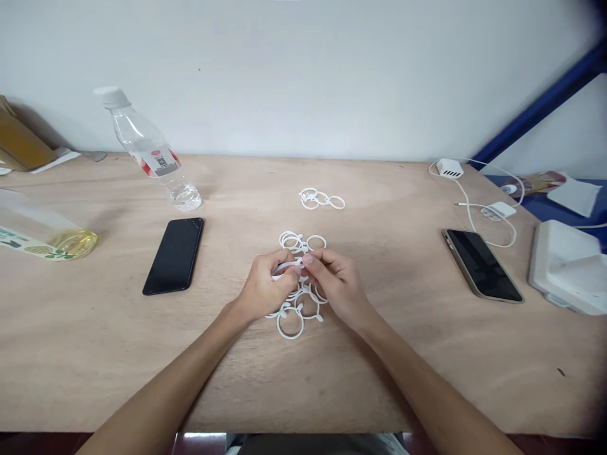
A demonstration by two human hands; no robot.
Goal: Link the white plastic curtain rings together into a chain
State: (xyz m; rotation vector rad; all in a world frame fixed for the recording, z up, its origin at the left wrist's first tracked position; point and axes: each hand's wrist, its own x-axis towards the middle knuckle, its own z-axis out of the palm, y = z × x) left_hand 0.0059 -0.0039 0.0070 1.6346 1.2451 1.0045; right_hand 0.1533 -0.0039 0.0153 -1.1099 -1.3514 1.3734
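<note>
My left hand is closed around a white plastic ring, thumb toward the inside. Thumb and fingertips of my right hand pinch the same ring at its right end, where a small tab seems to sit; the fingertips hide the details. Below and around both hands lies a loose pile of similar white rings with small tabs, partly covered by my fingers. Farther back on the wooden table rests a smaller cluster of white rings.
To the left are a black phone, a clear water bottle and a bottle with yellow liquid. On the right lie another phone, a white charger block with cables and a white plastic device. A wall stands behind.
</note>
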